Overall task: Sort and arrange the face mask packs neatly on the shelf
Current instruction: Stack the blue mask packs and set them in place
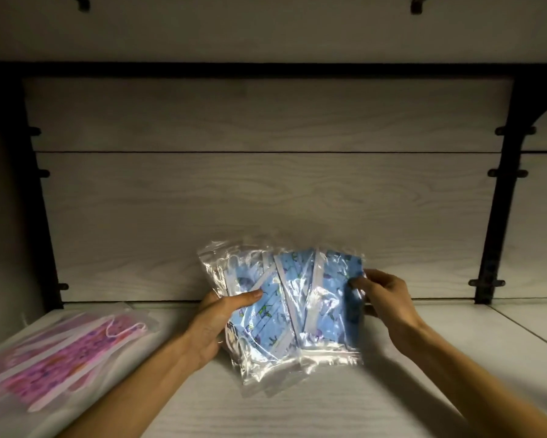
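Both hands hold a fanned bundle of blue face mask packs [284,308] above the middle of the shelf [423,390], close to the back wall. The packs are clear plastic bags, and inside them are blue masks with a small coloured print and white ear loops. I cannot tell how many packs are in the bundle, because they overlap each other; at least three edges are visible. The bundle is tilted, with its far end higher and its near end low over the shelf surface.

The left hand [215,324] grips the left side of the bundle: the thumb lies across the front of the left pack and the other fingers are hidden behind it. The right hand [382,295] pinches the upper right corner of the right pack between the thumb and the fingers.

At the near left of the shelf lies a pile of pink face mask packs [60,352], flat on the surface and well apart from the blue ones. No hand touches it. This pile is blurred, so the number of packs there is not clear.

The back wall [265,191] is made of pale wood-grain panels, and a dark metal bracket [502,200] stands at the right.
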Available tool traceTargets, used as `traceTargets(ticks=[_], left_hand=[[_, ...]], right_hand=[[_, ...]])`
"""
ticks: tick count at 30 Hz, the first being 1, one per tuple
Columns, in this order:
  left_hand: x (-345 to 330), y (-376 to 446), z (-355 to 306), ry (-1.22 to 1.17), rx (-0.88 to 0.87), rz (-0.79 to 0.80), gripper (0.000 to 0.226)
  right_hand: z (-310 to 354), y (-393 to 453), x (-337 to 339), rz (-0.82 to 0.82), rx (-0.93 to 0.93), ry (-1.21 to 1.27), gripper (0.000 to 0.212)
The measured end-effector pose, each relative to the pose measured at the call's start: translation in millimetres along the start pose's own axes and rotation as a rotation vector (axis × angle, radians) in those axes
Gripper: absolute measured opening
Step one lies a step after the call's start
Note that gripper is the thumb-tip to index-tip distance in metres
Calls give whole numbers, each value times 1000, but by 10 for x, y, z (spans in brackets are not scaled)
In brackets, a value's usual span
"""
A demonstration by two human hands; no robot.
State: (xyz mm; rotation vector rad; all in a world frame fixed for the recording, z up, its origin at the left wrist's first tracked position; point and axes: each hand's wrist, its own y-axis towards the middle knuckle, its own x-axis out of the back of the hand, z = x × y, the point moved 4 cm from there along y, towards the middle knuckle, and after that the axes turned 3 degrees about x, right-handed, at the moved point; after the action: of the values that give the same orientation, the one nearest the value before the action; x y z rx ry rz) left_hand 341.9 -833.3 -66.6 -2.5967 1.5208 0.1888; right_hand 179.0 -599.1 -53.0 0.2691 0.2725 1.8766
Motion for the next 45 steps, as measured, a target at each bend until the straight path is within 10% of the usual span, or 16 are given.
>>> traceTargets(ticks=[15,27,36,45], left_hand=[[-22,-5,-2,-11,-8,90,51],[-92,-46,-38,-79,122,222,36],[-110,-54,-32,-192,132,305,49],[-103,-79,-60,-178,113,323,51]], right_hand=[[-44,207,225,-50,-245,607,32],[824,-371,-272,496,917,-1081,32],[725,-540,-779,678,1089,-1230,55],[784,-534,-781,525,1226,-1221,48]])
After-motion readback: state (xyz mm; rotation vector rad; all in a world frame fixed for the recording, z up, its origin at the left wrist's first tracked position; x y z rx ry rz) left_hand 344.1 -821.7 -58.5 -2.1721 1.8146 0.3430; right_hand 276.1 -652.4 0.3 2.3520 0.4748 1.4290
